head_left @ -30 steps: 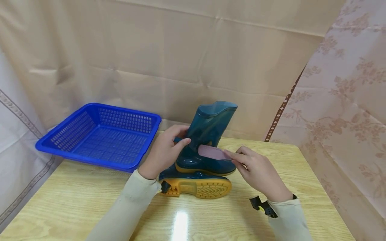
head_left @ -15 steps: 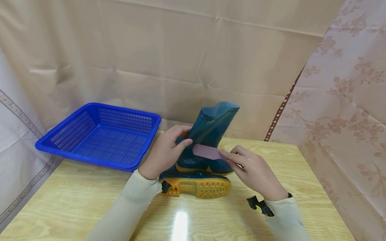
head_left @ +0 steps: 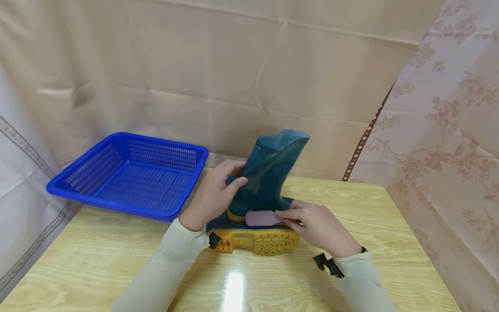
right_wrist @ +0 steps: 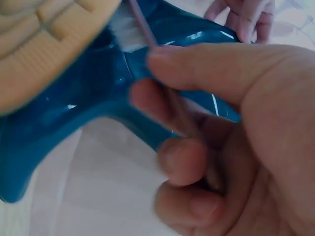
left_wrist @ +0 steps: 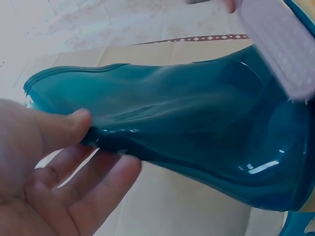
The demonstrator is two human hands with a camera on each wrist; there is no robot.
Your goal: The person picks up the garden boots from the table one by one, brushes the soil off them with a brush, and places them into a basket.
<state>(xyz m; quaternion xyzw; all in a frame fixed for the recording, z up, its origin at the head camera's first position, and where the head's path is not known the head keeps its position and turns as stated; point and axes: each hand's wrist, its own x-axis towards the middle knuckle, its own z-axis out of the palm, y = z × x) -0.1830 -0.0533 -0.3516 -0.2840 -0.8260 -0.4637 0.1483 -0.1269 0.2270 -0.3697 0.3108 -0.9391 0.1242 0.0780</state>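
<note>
A dark teal rubber boot stands on the table, its shaft leaning to the right. My left hand pinches the back edge of that shaft between thumb and fingers, plain in the left wrist view. With curled fingers my right hand grips the handle of a pink brush low in front of the boot. White bristles show against teal rubber in the right wrist view. In front, a second boot lies on its side with its yellow sole facing me, partly behind my left wrist.
A blue plastic basket with slotted sides stands at the left of the wooden table. Behind hangs a beige cloth, and a pink floral cloth covers the right side.
The pink brush and my right hand have moved down and left, from the boot's ankle to its lower foot. The upright boot has rocked slightly; my left hand keeps its hold.
</note>
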